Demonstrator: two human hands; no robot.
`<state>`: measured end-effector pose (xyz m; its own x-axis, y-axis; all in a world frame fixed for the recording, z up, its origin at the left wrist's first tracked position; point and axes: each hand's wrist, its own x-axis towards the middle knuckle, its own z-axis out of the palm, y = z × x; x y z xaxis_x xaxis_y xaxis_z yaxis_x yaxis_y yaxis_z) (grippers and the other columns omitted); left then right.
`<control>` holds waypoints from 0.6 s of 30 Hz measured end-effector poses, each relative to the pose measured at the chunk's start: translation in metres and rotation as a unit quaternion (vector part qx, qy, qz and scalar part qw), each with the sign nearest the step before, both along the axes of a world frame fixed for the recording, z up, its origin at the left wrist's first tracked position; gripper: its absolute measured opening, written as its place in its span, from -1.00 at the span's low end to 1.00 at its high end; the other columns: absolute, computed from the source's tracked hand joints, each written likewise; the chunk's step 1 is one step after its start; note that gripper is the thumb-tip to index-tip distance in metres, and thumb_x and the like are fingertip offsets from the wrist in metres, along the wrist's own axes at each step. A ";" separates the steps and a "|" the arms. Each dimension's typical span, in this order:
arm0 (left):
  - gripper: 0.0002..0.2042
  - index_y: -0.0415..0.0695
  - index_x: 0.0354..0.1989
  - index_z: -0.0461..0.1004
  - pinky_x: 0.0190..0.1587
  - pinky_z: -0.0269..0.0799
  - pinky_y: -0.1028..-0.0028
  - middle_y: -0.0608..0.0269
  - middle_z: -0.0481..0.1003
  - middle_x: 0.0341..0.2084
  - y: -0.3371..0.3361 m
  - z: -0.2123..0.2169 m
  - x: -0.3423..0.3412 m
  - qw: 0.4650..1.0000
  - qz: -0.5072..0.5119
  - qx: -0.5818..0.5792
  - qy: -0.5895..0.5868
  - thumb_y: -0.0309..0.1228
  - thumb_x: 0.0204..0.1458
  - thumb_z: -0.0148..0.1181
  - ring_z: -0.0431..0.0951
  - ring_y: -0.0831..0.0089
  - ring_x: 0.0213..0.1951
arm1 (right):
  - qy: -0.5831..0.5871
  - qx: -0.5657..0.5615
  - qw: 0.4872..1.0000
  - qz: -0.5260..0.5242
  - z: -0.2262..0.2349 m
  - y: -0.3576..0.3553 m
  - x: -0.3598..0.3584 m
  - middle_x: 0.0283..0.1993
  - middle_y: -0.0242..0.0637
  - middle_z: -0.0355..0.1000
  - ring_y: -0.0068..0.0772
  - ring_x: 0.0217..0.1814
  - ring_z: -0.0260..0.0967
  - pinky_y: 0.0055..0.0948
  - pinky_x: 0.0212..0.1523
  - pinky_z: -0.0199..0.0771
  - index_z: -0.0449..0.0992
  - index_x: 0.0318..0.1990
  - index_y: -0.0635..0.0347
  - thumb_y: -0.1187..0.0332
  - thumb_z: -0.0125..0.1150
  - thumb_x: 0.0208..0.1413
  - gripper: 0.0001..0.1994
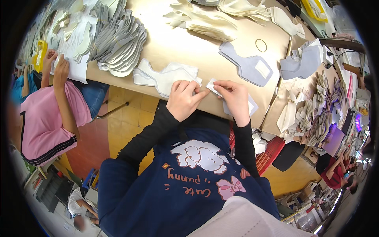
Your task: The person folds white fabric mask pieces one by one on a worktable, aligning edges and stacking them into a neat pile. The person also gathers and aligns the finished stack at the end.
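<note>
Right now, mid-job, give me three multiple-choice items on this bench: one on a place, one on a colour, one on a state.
1. Where does the rubber band lie?
A. On bare tabletop, beyond the grey cut piece
B. Around the person's wrist
C. On the floor

2. What colour is the top of the co-worker at the left?
A. Green
B. Pink
C. Black

3. How do the person's hands stand?
A. Both flat on the table, holding nothing
B. Both pinching a small white piece between them
C. One raised off the table

Answers: 1 A, the rubber band lies alone on the tan table, past the grey cut piece. 2 B, the co-worker's top is pink. 3 B, the left hand and right hand meet on the small white piece.
</note>
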<state>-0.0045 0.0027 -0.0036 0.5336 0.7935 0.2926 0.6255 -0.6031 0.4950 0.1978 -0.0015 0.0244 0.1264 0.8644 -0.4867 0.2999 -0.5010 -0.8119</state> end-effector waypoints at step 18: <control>-0.70 0.06 -0.06 0.64 0.04 0.24 0.31 0.45 0.42 -0.31 0.007 -0.003 0.002 0.999 0.010 0.002 -0.036 -0.46 -0.01 0.31 0.44 0.42 -0.19 | -0.098 0.052 0.994 0.016 -0.012 -0.002 -0.002 -0.29 -0.20 0.65 -0.29 -0.33 0.63 -0.39 -0.27 0.55 0.74 -0.23 0.16 0.34 0.35 0.09 -0.84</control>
